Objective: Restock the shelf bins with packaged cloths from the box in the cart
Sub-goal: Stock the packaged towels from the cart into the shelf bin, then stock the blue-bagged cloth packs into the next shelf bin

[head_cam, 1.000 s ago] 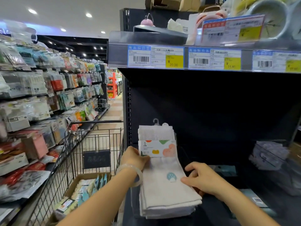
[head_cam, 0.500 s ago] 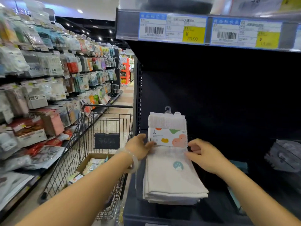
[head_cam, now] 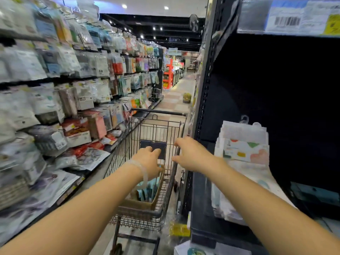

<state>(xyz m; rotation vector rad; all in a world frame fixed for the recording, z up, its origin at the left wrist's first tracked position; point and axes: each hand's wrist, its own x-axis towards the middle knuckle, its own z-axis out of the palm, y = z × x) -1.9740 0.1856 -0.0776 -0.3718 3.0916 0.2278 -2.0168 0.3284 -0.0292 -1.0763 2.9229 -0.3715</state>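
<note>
The packaged cloths (head_cam: pixel 242 155) stand stacked on the dark shelf (head_cam: pixel 204 214) just right of the cart (head_cam: pixel 158 126), their printed paper band facing out and clear hanger hooks poking up at the top; no hand touches them. More cloth packs (teal ones, partly hidden) sit upright in the cardboard box (head_cam: pixel 147 203) inside the cart. The left hand (head_cam: pixel 149 162) is over the cart basket, above the box, fingers relaxed and slightly bent, holding nothing; a pale bangle (head_cam: pixel 142 172) circles its wrist. The right hand (head_cam: pixel 191 155) is at the cart's right-hand rim, between the cart and the shelf upright, fingers spread and loosely curved, also holding nothing; whether it touches the wire rim I cannot tell. Left of the cart runs a long wall of hanging packaged goods (head_cam: pixel 64 85), blurred. Beyond the cart the aisle floor (head_cam: pixel 174 96) leads to a red display stand (head_cam: pixel 168 76). Above the cloths, well right of the cart, a price label strip (head_cam: pixel 301 19) fronts the upper shelf
</note>
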